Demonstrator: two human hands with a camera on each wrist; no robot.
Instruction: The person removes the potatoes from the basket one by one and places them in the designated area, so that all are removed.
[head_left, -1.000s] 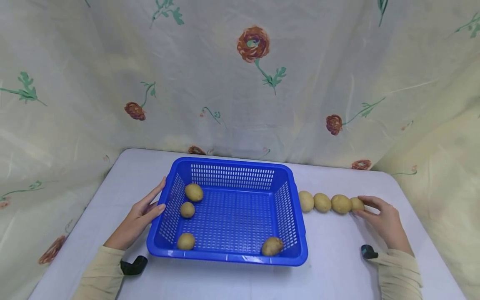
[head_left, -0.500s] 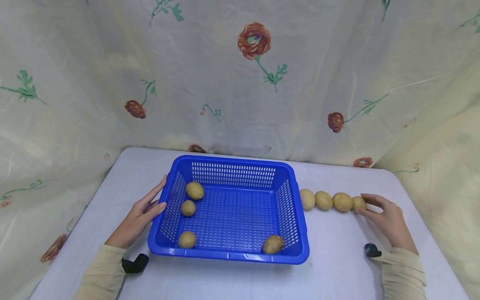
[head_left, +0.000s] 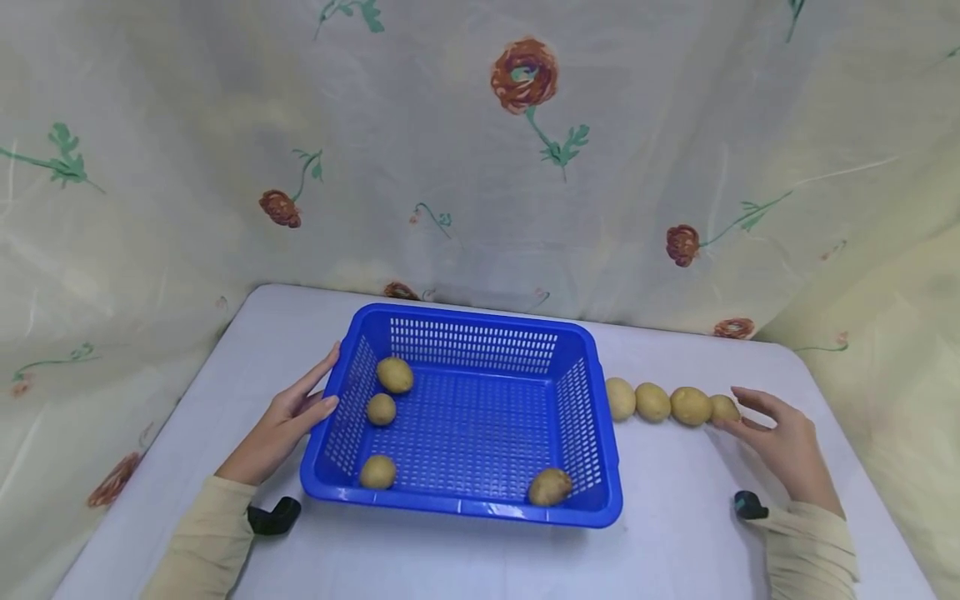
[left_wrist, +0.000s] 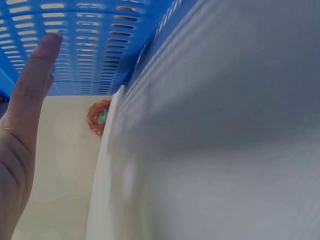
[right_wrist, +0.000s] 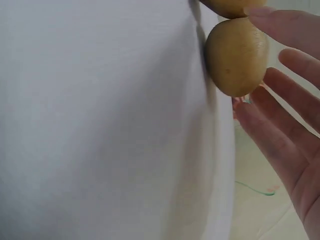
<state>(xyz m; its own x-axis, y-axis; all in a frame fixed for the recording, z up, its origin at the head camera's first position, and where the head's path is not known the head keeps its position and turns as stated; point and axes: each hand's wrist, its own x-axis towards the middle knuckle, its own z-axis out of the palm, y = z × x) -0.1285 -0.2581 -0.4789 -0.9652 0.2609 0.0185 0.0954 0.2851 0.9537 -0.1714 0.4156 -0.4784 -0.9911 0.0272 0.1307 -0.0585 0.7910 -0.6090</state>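
Note:
A blue slotted basket [head_left: 465, 508] stands mid-table with several potatoes in it, one [head_left: 394, 374] at the back left and one [head_left: 550, 486] at the front right. My left hand [head_left: 300, 408] lies flat against the basket's left wall [left_wrist: 90, 45], fingers [left_wrist: 30, 85] straight. Right of the basket, several potatoes lie in a row on the table. My right hand [head_left: 761, 417] is at the row's right end, fingers [right_wrist: 285, 125] spread and loose beside the last potato [head_left: 724, 407] [right_wrist: 235, 55]. Only the thumb tip touches it.
The table [head_left: 675, 533] has a pale grey-white top with rounded corners. A flowered cream cloth [head_left: 480, 167] hangs close behind it and along both sides. Bare tabletop lies in front of the basket and to its left.
My right hand's fingers have loosened and lifted slightly away from the end potato. The left hand stays on the basket wall. The view has shifted a little.

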